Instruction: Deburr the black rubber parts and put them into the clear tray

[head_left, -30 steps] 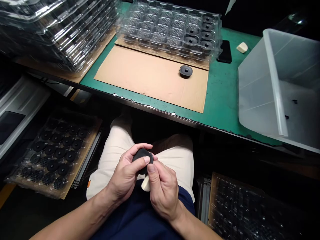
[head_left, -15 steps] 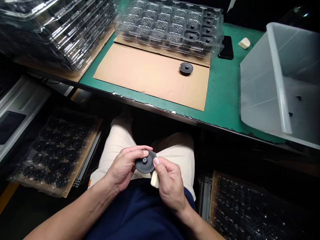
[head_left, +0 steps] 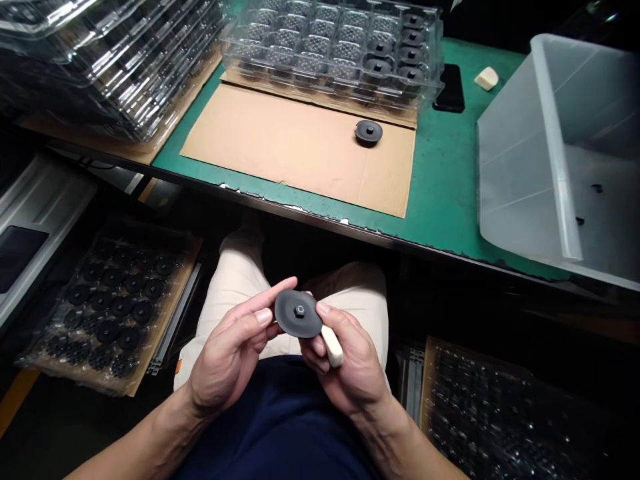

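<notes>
Over my lap I hold a round black disc (head_left: 299, 313) with a small hub in its centre, its face turned up to me. My left hand (head_left: 233, 350) pinches its left edge with thumb and fingers. My right hand (head_left: 345, 363) grips its right edge and also keeps a cream-coloured stick-like piece (head_left: 333, 345) against the palm. A second black disc (head_left: 369, 131) lies on the cardboard sheet (head_left: 280, 143) on the green table (head_left: 440, 193), far from both hands.
A clear compartment tray (head_left: 325, 47) with several black discs stands at the back. Stacked clear trays (head_left: 110, 60) sit at left, a translucent bin (head_left: 565, 153) at right, a phone (head_left: 449, 87) and cream block (head_left: 486, 78) behind. Floor trays of discs (head_left: 110, 307) lie left and right (head_left: 500, 420).
The disc has been turned over from edge-on, covered by my fingers, to face up with its hub showing. My hands have spread slightly apart and risen a little.
</notes>
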Demonstrator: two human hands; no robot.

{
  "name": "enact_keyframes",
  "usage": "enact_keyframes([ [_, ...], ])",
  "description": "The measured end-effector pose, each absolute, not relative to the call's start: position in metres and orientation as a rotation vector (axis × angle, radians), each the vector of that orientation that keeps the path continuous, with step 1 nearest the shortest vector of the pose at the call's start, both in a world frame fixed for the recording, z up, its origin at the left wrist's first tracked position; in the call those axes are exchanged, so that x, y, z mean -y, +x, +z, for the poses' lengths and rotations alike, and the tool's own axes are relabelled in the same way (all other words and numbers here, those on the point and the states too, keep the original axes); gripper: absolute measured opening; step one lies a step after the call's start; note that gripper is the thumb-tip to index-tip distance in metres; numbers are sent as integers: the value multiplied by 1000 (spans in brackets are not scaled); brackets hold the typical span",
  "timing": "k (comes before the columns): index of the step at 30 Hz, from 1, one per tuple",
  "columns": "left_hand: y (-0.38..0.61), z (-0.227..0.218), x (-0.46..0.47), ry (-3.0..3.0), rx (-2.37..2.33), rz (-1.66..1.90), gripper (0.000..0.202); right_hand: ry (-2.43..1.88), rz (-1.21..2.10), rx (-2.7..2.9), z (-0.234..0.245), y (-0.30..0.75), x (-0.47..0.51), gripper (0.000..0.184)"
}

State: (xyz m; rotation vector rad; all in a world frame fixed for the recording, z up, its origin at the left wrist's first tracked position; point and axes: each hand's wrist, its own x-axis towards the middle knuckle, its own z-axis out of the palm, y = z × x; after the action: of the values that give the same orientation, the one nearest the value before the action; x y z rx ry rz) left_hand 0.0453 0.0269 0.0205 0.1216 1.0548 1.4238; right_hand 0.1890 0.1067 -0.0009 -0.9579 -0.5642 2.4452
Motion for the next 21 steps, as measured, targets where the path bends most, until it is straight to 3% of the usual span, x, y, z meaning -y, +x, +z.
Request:
enact_keyframes([
  [9,41,21,-28,193,-1324,1363,37,-970,2496,507,-1,190,-107,40],
  [13,33,23,-29,412,-1461,1291,24,-1033,2242,1041,-8,195,-108,51],
  [16,28,26,-27,826,-1721,1304,10,-976,1950,1461,-15,201,-109,41],
  [18,28,30,-21,1174,-1880,1363,20,-896,1894,1539,-18,204,-110,37],
  [21,29,36,-9,1361,-2092,1442,38,-809,1950,1506,-22,205,-111,45],
])
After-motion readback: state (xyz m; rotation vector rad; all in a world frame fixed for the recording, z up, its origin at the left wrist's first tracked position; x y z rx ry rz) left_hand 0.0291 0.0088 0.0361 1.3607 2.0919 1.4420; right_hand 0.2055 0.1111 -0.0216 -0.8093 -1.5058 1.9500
